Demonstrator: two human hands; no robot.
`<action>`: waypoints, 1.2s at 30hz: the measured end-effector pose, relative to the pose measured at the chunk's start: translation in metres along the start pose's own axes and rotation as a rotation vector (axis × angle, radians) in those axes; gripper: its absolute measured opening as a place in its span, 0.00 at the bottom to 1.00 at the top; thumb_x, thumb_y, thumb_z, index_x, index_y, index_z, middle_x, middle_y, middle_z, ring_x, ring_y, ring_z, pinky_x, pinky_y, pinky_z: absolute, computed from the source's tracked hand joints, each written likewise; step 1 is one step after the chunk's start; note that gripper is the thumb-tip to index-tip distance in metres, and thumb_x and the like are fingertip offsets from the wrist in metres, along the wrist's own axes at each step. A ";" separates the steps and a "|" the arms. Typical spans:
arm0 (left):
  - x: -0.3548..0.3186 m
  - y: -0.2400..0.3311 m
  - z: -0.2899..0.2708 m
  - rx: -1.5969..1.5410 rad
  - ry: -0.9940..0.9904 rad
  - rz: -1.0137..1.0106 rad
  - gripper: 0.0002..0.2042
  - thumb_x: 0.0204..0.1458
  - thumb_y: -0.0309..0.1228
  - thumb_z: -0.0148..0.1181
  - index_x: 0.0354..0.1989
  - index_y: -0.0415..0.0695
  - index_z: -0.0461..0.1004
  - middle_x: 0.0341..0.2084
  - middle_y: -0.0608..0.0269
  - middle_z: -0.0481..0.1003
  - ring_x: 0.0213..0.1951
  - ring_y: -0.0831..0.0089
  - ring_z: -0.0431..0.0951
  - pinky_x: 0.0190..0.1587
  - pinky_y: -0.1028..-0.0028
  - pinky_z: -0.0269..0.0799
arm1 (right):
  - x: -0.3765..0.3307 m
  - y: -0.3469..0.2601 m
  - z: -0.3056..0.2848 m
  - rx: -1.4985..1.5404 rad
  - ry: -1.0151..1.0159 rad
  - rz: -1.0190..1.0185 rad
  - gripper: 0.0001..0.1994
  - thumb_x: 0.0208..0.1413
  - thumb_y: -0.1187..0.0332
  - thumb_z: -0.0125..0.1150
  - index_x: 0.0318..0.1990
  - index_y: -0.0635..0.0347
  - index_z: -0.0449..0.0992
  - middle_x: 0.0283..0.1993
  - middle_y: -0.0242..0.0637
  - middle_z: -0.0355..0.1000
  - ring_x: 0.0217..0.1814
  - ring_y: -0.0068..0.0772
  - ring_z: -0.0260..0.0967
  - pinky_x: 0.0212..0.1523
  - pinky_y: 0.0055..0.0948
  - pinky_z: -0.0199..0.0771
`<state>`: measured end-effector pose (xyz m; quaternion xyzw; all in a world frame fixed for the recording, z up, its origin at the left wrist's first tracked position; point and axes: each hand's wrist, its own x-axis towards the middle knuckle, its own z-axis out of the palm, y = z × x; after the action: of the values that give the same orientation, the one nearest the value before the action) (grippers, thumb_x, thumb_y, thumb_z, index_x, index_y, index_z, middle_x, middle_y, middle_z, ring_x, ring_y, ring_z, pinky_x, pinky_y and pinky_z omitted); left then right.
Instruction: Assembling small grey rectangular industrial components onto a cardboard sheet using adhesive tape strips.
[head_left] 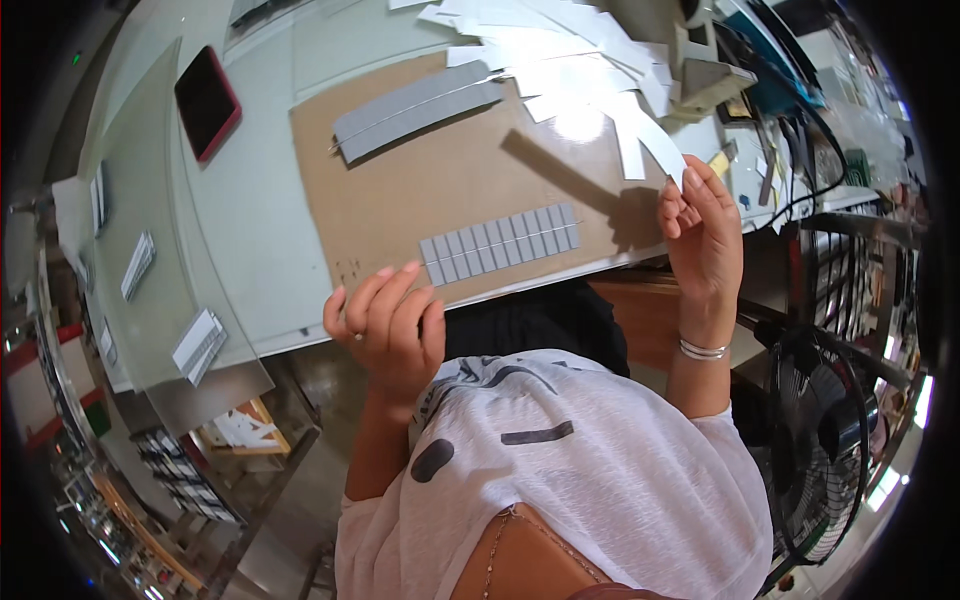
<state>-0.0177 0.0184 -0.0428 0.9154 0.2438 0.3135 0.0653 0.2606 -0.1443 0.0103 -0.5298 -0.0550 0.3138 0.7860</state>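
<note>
My right hand point(705, 205) is raised over the board's right side, pinching the end of a white strip point(657, 140) between thumb and fingers. The strip slants up toward a heap of similar white strips point(560, 45). My left hand point(385, 318) hangs at the table's front edge, fingers loosely curved and apart, with nothing visible in it. Just beyond its fingertips lies a row of short grey pieces point(500, 243) side by side, a thin pale line running across their middle. Farther back rests a longer grey band point(417, 108) with a similar line along it.
Beneath the grey pieces is a brown board point(400, 190). A phone in a red case point(208, 104) lies at the far left, with small stacks of strips point(200, 345) nearer the edge. A beige block-like fixture point(712, 85) and dark cables point(835, 150) stand right. A black fan point(815, 440) is beside me.
</note>
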 end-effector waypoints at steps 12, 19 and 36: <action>-0.001 -0.001 0.005 -0.020 0.044 0.014 0.07 0.49 0.33 0.64 0.36 0.52 0.75 0.49 0.73 0.75 0.54 0.69 0.71 0.64 0.53 0.51 | -0.004 -0.001 -0.001 -0.096 -0.095 -0.071 0.11 0.63 0.70 0.61 0.49 0.67 0.79 0.33 0.37 0.77 0.31 0.24 0.73 0.29 0.21 0.73; -0.001 -0.001 0.004 -0.018 0.020 0.007 0.06 0.49 0.33 0.64 0.35 0.51 0.75 0.49 0.72 0.76 0.54 0.68 0.71 0.65 0.53 0.50 | -0.004 -0.001 0.002 -0.041 -0.053 -0.080 0.11 0.63 0.70 0.62 0.48 0.67 0.78 0.31 0.35 0.75 0.29 0.22 0.70 0.29 0.21 0.72; 0.006 0.007 0.002 -0.065 0.059 -0.039 0.09 0.45 0.24 0.58 0.37 0.46 0.72 0.44 0.61 0.79 0.48 0.61 0.77 0.62 0.57 0.55 | -0.002 0.008 -0.011 0.000 -0.005 -0.076 0.10 0.63 0.71 0.62 0.48 0.67 0.75 0.31 0.31 0.71 0.29 0.23 0.71 0.29 0.22 0.72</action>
<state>-0.0091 0.0152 -0.0394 0.8982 0.2530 0.3470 0.0938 0.2598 -0.1526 -0.0009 -0.5263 -0.0773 0.2850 0.7974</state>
